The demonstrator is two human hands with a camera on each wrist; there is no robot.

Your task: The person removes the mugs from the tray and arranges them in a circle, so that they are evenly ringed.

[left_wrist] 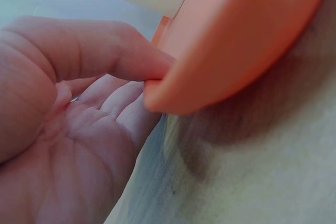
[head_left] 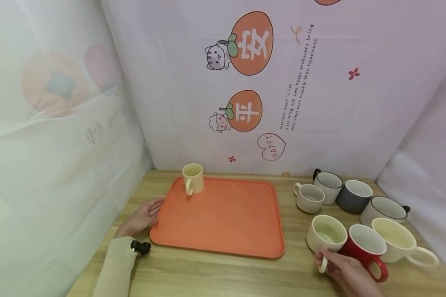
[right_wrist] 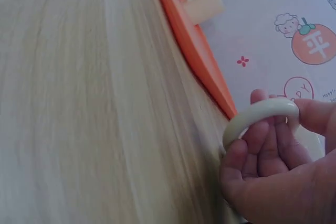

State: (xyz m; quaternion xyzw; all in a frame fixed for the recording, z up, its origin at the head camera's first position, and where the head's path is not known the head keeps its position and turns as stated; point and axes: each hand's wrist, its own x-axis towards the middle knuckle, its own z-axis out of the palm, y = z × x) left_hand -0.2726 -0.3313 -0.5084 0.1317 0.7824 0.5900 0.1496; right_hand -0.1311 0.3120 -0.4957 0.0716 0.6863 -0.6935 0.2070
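An orange tray (head_left: 223, 218) lies on the wooden table, and my left hand (head_left: 143, 216) pinches its left rim. In the left wrist view the thumb (left_wrist: 142, 61) presses on the tray's edge (left_wrist: 210, 66), with the other fingers at its outer side. A pale yellow mug (head_left: 194, 179) stands upright at the tray's back left corner. To the right of the tray, my right hand (head_left: 347, 270) holds a cream mug (head_left: 325, 235) by its handle. The right wrist view shows fingers curled through that handle (right_wrist: 262, 111); the mug's body is mostly hidden there.
Beside the cream mug stand a red mug (head_left: 360, 249) and a wide yellow mug (head_left: 394, 243). Behind them are a small white cup (head_left: 309, 200), a dark grey mug (head_left: 353, 200) and two black-rimmed white mugs (head_left: 328, 187). White printed cloth (head_left: 193, 103) encloses the table's back and sides.
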